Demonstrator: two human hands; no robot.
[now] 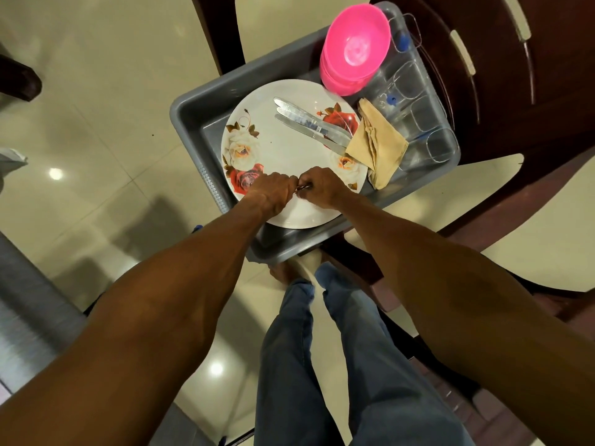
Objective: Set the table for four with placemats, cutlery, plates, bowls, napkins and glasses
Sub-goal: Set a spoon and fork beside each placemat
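Two hands meeting over the near rim of a white rose-patterned plate [283, 149]. Left hand [272, 189] and right hand [322, 186] knuckle to knuckle, fingers of both curled in around a small bundle of metal cutlery [303, 187], only a dark glinting sliver of it visible between them; which pieces, impossible to tell. Plate lying in a grey plastic tub [193, 114], near-filling the tub's left part. Three table knives [310, 123] on the plate's far right side, blades pointing up-left, handles running under a stack of folded tan napkins [378, 144]. Napkins overlapping the plate's right rim, leaning toward the glasses. Stack of pink plastic bowls [354, 48] at the tub's far end, nested, just touching the plate's upper rim. Several clear glasses [418, 117] lying along the tub's right wall, some with blue marks, exact number hard to tell. Tub resting on a dark wooden chair [502, 75], its near corner jutting over glossy cream floor tiles [96, 91]. Below, legs in blue jeans [322, 365] and a bare foot [283, 272] near the tub's near corner. Grey textured surface [29, 300] at the left edge.
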